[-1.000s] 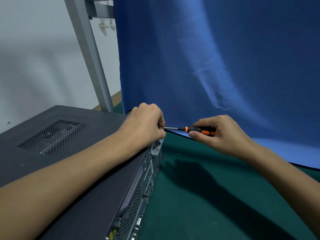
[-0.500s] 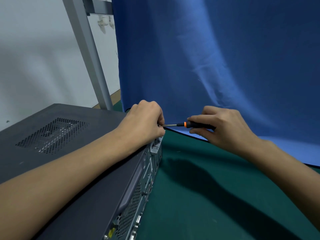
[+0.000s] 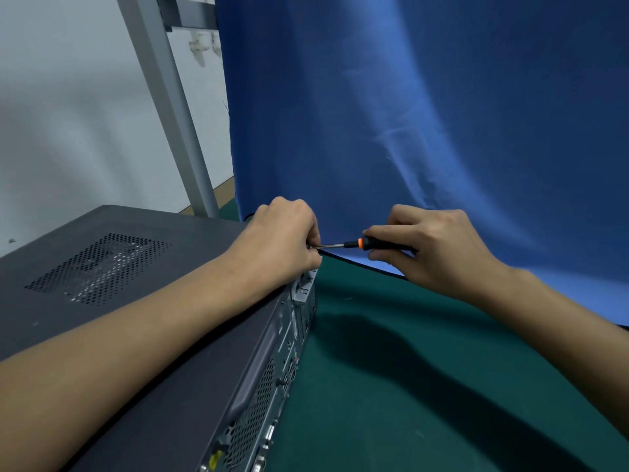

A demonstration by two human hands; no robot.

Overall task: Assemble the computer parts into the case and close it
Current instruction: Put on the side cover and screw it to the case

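Note:
The dark grey computer case (image 3: 143, 301) lies flat at the left with its vented cover panel on; its rear port side (image 3: 272, 379) faces right. My left hand (image 3: 282, 240) sits curled at the case's far rear corner, fingers pinched around the tip of the screwdriver shaft; what lies under the fingers is hidden. A black-and-orange screwdriver (image 3: 357, 243) lies level, pointing left into that corner. My right hand (image 3: 432, 247) grips its handle from above, covering most of it.
A green mat (image 3: 391, 386) covers the table to the right of the case. A blue cloth backdrop (image 3: 408, 114) hangs close behind the hands. A grey metal post (image 3: 170, 107) rises behind the case, with a white wall at the left.
My right hand has rolled over the screwdriver handle, hiding the orange grip that showed a second ago. The left hand and the case stay where they were.

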